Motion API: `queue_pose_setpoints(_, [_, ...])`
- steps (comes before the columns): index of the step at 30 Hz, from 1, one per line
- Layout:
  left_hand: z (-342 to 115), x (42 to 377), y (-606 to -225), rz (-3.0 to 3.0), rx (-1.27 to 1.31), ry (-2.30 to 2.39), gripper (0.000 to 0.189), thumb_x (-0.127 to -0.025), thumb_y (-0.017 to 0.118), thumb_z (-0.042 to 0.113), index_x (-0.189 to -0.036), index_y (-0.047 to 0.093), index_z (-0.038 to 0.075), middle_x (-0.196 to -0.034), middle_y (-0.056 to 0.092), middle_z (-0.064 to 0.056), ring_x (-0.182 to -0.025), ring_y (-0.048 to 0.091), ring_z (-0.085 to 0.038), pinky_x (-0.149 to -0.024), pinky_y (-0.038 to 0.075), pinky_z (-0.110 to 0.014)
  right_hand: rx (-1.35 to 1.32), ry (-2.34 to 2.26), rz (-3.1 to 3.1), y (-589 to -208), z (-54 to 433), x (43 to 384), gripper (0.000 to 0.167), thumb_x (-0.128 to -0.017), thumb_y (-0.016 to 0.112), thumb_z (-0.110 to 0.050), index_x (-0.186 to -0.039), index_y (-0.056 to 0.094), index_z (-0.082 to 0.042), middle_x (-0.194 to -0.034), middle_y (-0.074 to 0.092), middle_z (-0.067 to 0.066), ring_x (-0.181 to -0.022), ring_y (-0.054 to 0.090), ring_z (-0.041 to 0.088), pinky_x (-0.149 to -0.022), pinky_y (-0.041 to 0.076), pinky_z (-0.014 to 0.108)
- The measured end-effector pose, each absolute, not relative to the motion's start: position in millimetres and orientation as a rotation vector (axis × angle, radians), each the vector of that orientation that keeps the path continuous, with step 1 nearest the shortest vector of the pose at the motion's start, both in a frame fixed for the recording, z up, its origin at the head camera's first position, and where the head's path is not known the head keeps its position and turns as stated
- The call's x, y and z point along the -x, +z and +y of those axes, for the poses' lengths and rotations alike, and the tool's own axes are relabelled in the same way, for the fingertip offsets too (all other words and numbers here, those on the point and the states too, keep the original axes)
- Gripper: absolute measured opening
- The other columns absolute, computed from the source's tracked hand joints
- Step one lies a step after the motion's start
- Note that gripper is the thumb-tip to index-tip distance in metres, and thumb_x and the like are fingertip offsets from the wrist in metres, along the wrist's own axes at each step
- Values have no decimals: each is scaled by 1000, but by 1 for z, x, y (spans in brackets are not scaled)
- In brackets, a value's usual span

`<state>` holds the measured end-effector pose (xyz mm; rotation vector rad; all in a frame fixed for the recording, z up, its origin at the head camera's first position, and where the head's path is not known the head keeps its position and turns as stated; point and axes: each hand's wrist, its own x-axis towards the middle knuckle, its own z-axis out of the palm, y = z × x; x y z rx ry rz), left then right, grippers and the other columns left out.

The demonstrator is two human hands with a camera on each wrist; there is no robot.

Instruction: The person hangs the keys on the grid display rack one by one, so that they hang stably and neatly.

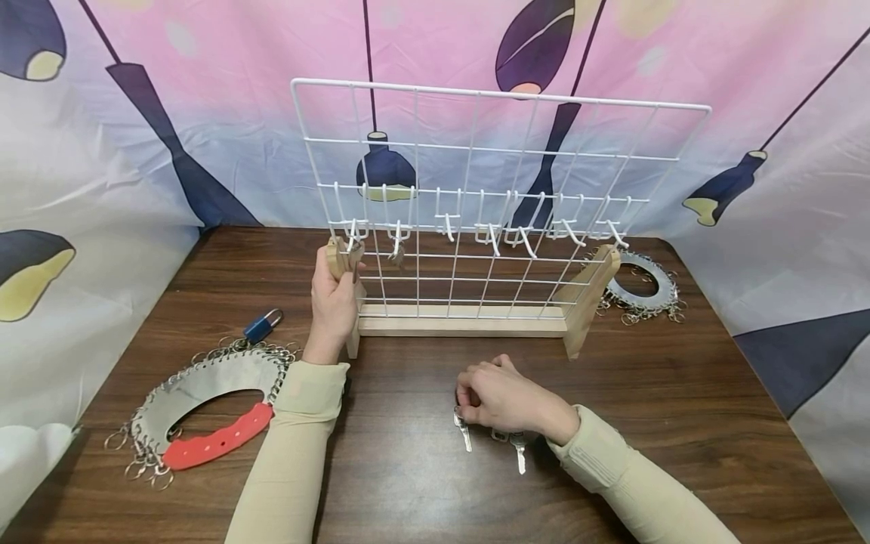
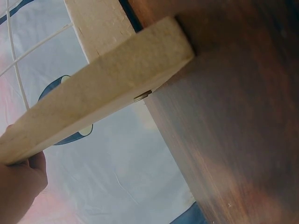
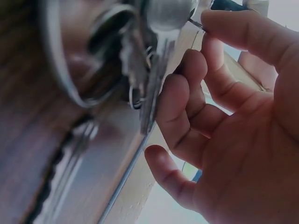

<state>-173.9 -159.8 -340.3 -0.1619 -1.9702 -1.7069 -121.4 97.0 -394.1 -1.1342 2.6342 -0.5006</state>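
Observation:
My left hand (image 1: 333,306) grips the left wooden side support (image 2: 98,86) of a white wire rack (image 1: 503,97). Low over the table in front of the rack, my right hand (image 1: 506,393) pinches a silver key (image 1: 464,432) at its ring end, the blade pointing toward me. A second key (image 1: 520,455) lies on the table under the wrist, partly hidden by it. Seen close in the right wrist view, several blurred keys (image 3: 148,102) and a large metal ring (image 3: 58,56) are beside the curled fingers (image 3: 173,109).
Several white hooks (image 1: 523,240) line the rack; keys (image 1: 397,255) hang at its left end. At left lie a blue padlock (image 1: 260,327) and a metal ring plate with a red grip (image 1: 219,446). Another ring plate (image 1: 662,291) lies behind the rack's right side.

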Motion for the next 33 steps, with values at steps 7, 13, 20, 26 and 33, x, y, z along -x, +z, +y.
queue_pose_setpoints(7, [-160,174,-340,-1982,148,-1723,35,-87,35,-13,-121,45,-14,-90,59,-3,-83,55,-2,-74,42,-22,1116,-620,2607,-393,96,122,16,-79,69,-13,-78,56,-22,-64,48,-14,-64,44,6,-87,32,40])
queue_pose_setpoints(13, [-160,173,-340,-1986,148,-1719,36,-87,35,-12,-122,44,-17,-91,60,-9,-82,55,-2,-74,42,-22,1101,-763,2588,-391,94,122,13,-80,66,-9,-82,58,-18,-65,51,-14,-59,48,1,-77,45,29])
queue_pose_setpoints(20, [-161,174,-340,-1993,162,-1733,35,-88,34,-12,-122,44,-16,-92,59,-9,-85,56,-9,-74,43,-24,1059,-872,2540,-386,93,119,14,-86,64,-1,-99,67,-6,-77,60,-9,-67,54,1,-62,49,22])
queue_pose_setpoints(26, [-161,175,-340,-1984,151,-1754,35,-89,34,-12,-122,43,-14,-90,58,-2,-89,58,-15,-77,43,-22,1111,-659,2714,-386,93,117,14,-86,66,-5,-100,70,-4,-83,66,-3,-75,59,7,-81,45,39])
queue_pose_setpoints(33, [-160,174,-339,-1995,147,-1727,35,-88,35,-12,-121,44,-15,-90,59,-7,-82,54,-4,-72,42,-22,1063,-547,2791,-386,93,114,7,-83,68,-1,-87,71,-5,-83,69,4,-82,66,20,-75,47,44])
